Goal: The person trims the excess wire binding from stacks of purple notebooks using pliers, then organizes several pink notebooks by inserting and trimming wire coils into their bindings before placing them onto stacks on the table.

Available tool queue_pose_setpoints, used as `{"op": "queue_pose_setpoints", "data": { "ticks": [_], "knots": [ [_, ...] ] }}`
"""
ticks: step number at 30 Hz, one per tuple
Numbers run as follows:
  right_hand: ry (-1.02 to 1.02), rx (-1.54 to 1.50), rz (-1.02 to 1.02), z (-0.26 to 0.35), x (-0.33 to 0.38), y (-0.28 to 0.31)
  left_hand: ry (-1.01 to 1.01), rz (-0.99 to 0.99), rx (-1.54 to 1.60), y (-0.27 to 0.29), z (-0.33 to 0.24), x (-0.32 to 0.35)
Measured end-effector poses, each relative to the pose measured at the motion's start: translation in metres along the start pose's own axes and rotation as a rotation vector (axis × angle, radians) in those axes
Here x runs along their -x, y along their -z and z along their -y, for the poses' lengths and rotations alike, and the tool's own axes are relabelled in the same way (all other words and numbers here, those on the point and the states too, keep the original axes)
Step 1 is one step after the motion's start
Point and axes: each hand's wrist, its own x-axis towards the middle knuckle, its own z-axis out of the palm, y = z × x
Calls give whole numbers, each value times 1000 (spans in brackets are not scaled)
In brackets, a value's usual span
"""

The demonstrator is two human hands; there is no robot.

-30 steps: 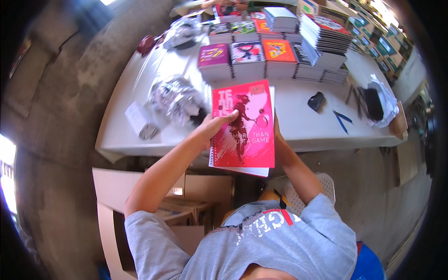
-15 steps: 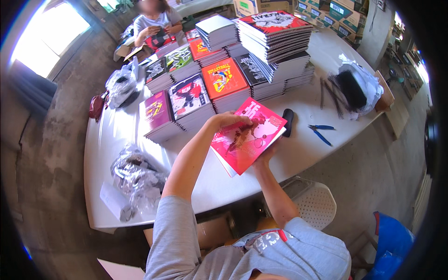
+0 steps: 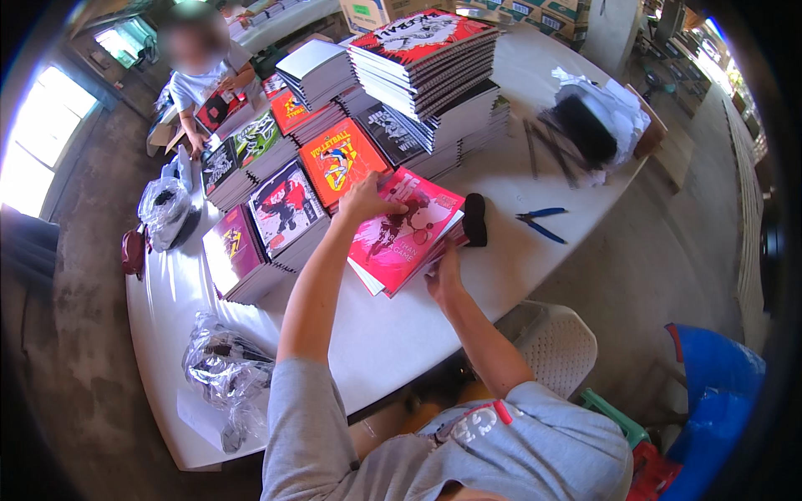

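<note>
Between my two hands is a pink-red notebook [image 3: 388, 238], its cover up and tilted over the near side of the table. White sheets stick out unevenly past its lower left corner. My left hand [image 3: 368, 199] grips the upper left edge, thumb on the cover. From the lower right, my right hand [image 3: 445, 274] holds the opposite edge, its fingers partly hidden by the notebook. Just right of it lies a dark oblong object [image 3: 474, 219], and farther right blue-handled pliers [image 3: 543, 222]. Beyond my left hand stands a stack topped by an orange notebook [image 3: 341, 159].
Several notebook stacks fill the table's middle, the tallest topped by a red notebook [image 3: 426, 37]. Black binding coils [image 3: 551, 150] lie near a white plastic bag [image 3: 618, 113]. Clear plastic wrapping [image 3: 221, 367] sits at the near left. Another person [image 3: 209, 83] works across the table.
The view has shifted, so the table sits farther left. The notebook is turned slightly and its sheets fan out more along the lower edges. My left hand has shifted to its upper left edge.
</note>
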Motion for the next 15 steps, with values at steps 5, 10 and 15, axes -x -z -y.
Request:
{"op": "queue_pose_setpoints", "data": {
  "ticks": [5,10,15],
  "knots": [
    [618,432,72,11,99,45,-146,-584,-424,-21,-31,34],
    [456,675,-142,23,139,156,-233,-974,-101,-37,-38,97],
    [474,807,-362,10,181,199,43,-923,30,-65,24,135]
  ]
}}
